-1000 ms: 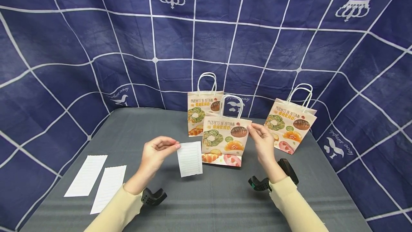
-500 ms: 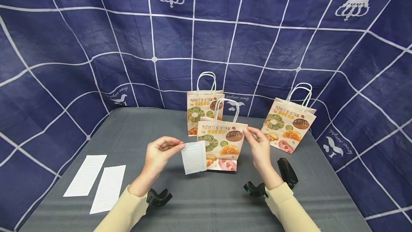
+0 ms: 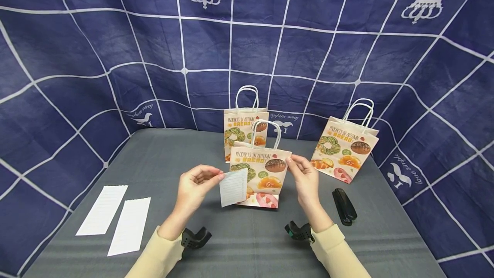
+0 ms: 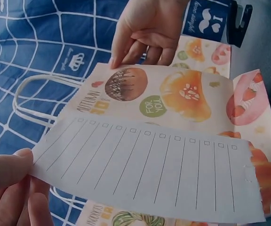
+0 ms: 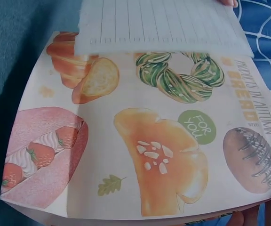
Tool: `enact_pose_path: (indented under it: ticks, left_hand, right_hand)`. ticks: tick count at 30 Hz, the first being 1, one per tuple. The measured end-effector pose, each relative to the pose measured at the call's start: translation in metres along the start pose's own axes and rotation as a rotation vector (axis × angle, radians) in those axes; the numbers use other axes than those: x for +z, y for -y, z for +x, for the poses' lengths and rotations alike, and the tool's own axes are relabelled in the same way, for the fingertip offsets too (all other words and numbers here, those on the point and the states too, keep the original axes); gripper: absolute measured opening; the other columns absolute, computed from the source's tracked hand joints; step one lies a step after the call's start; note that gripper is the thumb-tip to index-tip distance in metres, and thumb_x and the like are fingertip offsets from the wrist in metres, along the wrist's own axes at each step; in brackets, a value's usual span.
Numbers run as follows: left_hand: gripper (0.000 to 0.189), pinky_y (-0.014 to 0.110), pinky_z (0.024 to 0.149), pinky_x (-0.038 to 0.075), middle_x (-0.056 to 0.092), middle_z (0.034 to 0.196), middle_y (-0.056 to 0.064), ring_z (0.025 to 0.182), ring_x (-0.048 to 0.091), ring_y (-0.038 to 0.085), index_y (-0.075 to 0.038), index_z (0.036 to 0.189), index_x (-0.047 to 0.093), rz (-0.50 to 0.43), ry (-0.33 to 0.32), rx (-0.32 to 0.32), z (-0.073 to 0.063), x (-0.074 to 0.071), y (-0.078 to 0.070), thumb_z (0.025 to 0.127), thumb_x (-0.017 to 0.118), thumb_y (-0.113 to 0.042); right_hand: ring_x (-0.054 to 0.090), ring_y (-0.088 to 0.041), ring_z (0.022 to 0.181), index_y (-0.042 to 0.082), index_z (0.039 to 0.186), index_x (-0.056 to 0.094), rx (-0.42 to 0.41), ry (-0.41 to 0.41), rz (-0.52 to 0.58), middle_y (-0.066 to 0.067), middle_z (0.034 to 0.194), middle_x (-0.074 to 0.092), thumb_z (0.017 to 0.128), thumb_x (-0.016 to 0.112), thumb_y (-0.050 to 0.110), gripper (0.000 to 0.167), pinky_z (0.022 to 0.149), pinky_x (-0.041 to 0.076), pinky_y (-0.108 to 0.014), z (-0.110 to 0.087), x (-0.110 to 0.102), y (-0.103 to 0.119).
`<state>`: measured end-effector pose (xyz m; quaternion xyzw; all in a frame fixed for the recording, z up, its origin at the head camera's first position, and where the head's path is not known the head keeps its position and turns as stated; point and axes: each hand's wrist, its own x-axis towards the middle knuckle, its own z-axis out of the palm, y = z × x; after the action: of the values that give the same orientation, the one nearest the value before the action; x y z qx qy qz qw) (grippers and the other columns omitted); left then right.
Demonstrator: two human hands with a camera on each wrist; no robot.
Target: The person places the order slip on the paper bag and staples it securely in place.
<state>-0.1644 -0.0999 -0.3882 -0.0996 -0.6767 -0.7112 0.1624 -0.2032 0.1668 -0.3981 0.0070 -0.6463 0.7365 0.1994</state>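
Observation:
My left hand (image 3: 196,187) pinches the top corner of a lined paper slip (image 3: 233,188) printed with a row of small checkboxes. The slip overlaps the left front of a paper gift bag (image 3: 266,175) with bread pictures and white twisted handles. My right hand (image 3: 305,179) pinches that bag's upper right edge between thumb and fingers. In the left wrist view the slip (image 4: 145,165) lies across the bag's printed front (image 4: 182,94). From the right wrist, the slip (image 5: 163,26) covers the upper part of the bag's face (image 5: 98,155).
A matching bag (image 3: 235,119) stands behind the held one, and another bag (image 3: 345,149) leans at the back right. A black stapler (image 3: 344,207) lies right of my right hand. On the left are two paper slips (image 3: 102,210). Blue cloth (image 3: 208,46) hangs behind.
The held bag has come left and slightly nearer with my right hand. My left hand has moved the slip right, over the bag's front. The stapler is now fully uncovered.

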Motion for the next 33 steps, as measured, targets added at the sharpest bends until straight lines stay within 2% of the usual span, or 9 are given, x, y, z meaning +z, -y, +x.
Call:
enact_pose_path:
  ticks: [3,6,12,16,21,33]
  left_hand:
    - [0.014,0.023,0.068,0.053,0.069,0.081,0.017,0.073,0.066,0.009,0.012,0.087,0.065,0.01,0.0,0.006,-0.002,0.004,-0.01,0.074,0.071,0.013]
    - [0.014,0.022,0.067,0.053,0.069,0.08,0.017,0.073,0.066,0.009,0.014,0.086,0.064,-0.003,-0.001,0.014,-0.004,0.007,-0.013,0.074,0.071,0.014]
    - [0.022,0.024,0.069,0.053,0.07,0.084,0.018,0.076,0.068,0.015,0.008,0.096,0.065,-0.035,-0.001,0.016,0.0,0.007,0.005,0.076,0.073,0.009]
    - [0.033,0.024,0.07,0.053,0.07,0.085,0.018,0.077,0.068,0.016,0.002,0.108,0.064,-0.032,0.003,0.032,0.001,0.008,0.01,0.077,0.075,0.003]
    - [0.041,0.024,0.07,0.052,0.07,0.084,0.016,0.077,0.068,0.016,-0.003,0.114,0.063,-0.055,-0.012,-0.004,0.002,0.012,0.008,0.075,0.076,0.002]
    - [0.049,0.026,0.071,0.053,0.071,0.084,0.014,0.079,0.068,0.019,-0.005,0.12,0.061,-0.099,-0.053,-0.08,0.003,0.02,0.009,0.075,0.077,0.002]
  right_hand:
    - [0.064,-0.007,0.08,-0.01,0.101,0.062,0.005,0.0,-0.007,0.007,0.08,0.069,0.088,0.065,0.005,0.02,0.077,0.052,-0.025,-0.002,0.0,-0.002]
    - [0.064,-0.007,0.079,-0.011,0.102,0.062,0.009,-0.004,-0.012,0.007,0.08,0.069,0.088,0.066,0.006,0.022,0.076,0.052,-0.025,-0.004,0.0,-0.003]
    - [0.064,-0.007,0.078,-0.012,0.102,0.062,0.007,-0.014,-0.012,0.008,0.08,0.069,0.087,0.066,0.005,0.023,0.076,0.052,-0.026,-0.008,0.002,-0.004]
    - [0.064,-0.007,0.078,-0.013,0.103,0.061,0.005,-0.008,-0.03,0.008,0.081,0.069,0.088,0.066,0.006,0.025,0.076,0.052,-0.025,-0.012,0.003,-0.003]
    - [0.063,-0.006,0.079,-0.013,0.104,0.061,0.002,-0.009,-0.051,0.008,0.082,0.069,0.088,0.066,0.008,0.027,0.075,0.051,-0.022,-0.016,0.004,-0.003]
    - [0.063,-0.006,0.078,-0.015,0.102,0.06,0.016,0.006,0.011,0.008,0.079,0.068,0.087,0.065,0.003,0.024,0.075,0.052,-0.024,-0.018,0.008,-0.004]
